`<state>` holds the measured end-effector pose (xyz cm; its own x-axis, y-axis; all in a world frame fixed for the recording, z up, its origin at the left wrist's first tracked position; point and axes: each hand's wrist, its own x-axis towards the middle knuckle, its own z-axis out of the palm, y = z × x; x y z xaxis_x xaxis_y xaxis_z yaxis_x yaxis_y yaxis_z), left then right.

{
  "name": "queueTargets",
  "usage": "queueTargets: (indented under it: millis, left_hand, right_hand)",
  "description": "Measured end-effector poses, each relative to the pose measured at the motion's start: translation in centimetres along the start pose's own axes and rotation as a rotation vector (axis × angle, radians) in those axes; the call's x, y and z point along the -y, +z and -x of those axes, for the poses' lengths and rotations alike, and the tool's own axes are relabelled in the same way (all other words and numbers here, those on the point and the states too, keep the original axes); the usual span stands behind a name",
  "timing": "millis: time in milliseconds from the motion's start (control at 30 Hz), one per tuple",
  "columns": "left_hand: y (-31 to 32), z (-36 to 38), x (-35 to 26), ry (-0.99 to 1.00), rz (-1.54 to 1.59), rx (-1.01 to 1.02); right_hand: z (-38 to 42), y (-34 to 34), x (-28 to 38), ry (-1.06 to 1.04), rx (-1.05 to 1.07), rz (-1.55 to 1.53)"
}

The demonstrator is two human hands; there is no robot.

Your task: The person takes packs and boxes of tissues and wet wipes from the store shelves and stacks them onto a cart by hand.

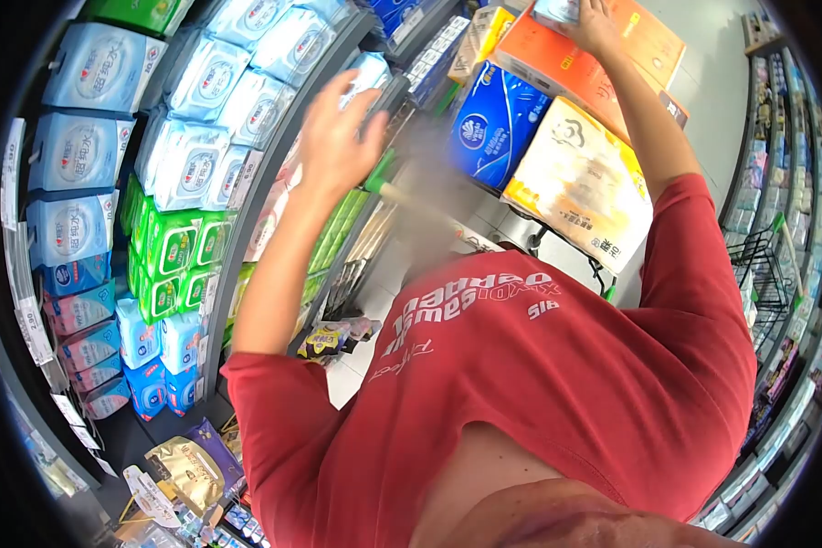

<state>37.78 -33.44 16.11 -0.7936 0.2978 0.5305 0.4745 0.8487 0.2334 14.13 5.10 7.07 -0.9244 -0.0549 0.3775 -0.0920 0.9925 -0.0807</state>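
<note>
My left hand [342, 137] is raised at the shelf edge with its fingers spread and nothing visible in its grasp. Just beyond its fingertips sits a light blue pack of wipes [367, 73]. At the top, my right hand [597, 29] has its fingers on another light blue pack of wipes [555, 13], partly cut off by the frame edge. That pack is over an orange carton [566, 59]. Below are a blue tissue pack [498, 126] and a yellow-and-white case [580, 183], stacked on a trolley [539, 239]. A grey blur hides the area right of my left hand.
Shelves on the left hold light blue wipes [212, 78], green packs [169, 265] and a price rail [29, 310]. Hanging bags [187, 470] are at lower left. Across the aisle stand more shelves [763, 183] and a black wire basket [756, 274]. Pale floor tiles [703, 55] show between.
</note>
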Motion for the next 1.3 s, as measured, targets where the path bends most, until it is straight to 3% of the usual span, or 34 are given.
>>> queueTargets:
  millis: [67,233,333,433,467,533,633,700,733,800,833,900,1000,1100,1233,1267,1300]
  left_hand:
    - [3.8,-0.9,-1.4,-0.042,0.123,0.156]
    - [11.3,-1.2,-3.5,-0.077,0.361,0.374]
    - [14.4,-0.7,-3.4,-0.067,0.474,0.41]
    - [15.6,-0.6,-3.4,-0.182,0.431,0.389]
    - [15.3,-1.1,-3.2,-0.247,0.442,0.423]
    - [14.3,-2.2,-3.2,-0.313,0.453,0.446]
    - [12.5,-3.5,-2.9,-0.654,0.715,0.181]
    - [11.9,-3.8,-1.4,-0.656,0.647,0.036]
    - [8.9,-4.1,-1.4,-0.662,0.674,0.123]
    - [5.5,-3.9,0.5,-0.597,0.737,0.321]
    - [3.2,-3.9,1.1,-0.579,0.779,0.434]
    - [-0.9,-3.7,1.7,-0.538,0.702,0.426]
    - [-4.8,-3.5,2.9,-0.51,0.459,0.364]
    - [-7.5,-3.7,3.2,-0.444,0.079,-0.023]
    - [-10.8,-3.7,4.8,-0.336,-0.067,-0.183]
    - [-11.3,-3.7,5.2,-0.373,-0.096,-0.201]
    - [-11.8,-3.7,5.7,-0.408,-0.124,-0.218]
  right_hand:
    - [0.8,-1.5,-2.0,0.065,0.259,-0.205]
    - [5.6,0.0,-2.5,0.105,0.166,-0.273]
    - [7.5,0.1,-2.1,0.04,0.15,-0.262]
    - [8.4,-0.1,-1.9,0.002,0.154,-0.364]
    - [8.6,-0.7,-1.5,0.053,0.238,-0.47]
    - [9.1,-2.6,0.8,-0.057,0.257,-0.578]
    - [9.7,-5.3,5.0,-0.343,0.343,-0.734]
    - [10.2,-8.3,8.6,-0.498,0.371,-0.707]
    - [10.3,-9.5,10.4,-0.5,0.371,-0.719]
    - [10.2,-11.2,13.5,-0.809,0.27,-0.75]
    - [10.1,-11.6,14.7,-0.812,0.267,-0.759]
    - [9.5,-11.9,17.2,-0.987,0.055,-0.785]
    - [8.6,-11.1,21.1,-0.806,0.045,-0.952]
    - [8.2,-12.2,26.0,-0.7,0.018,-1.252]
    - [5.3,-12.5,32.0,-0.684,0.242,-1.838]
    - [4.4,-11.9,33.3,-0.675,0.18,-1.65]
    - [4.0,-12.1,34.2,-0.678,0.182,-1.648]
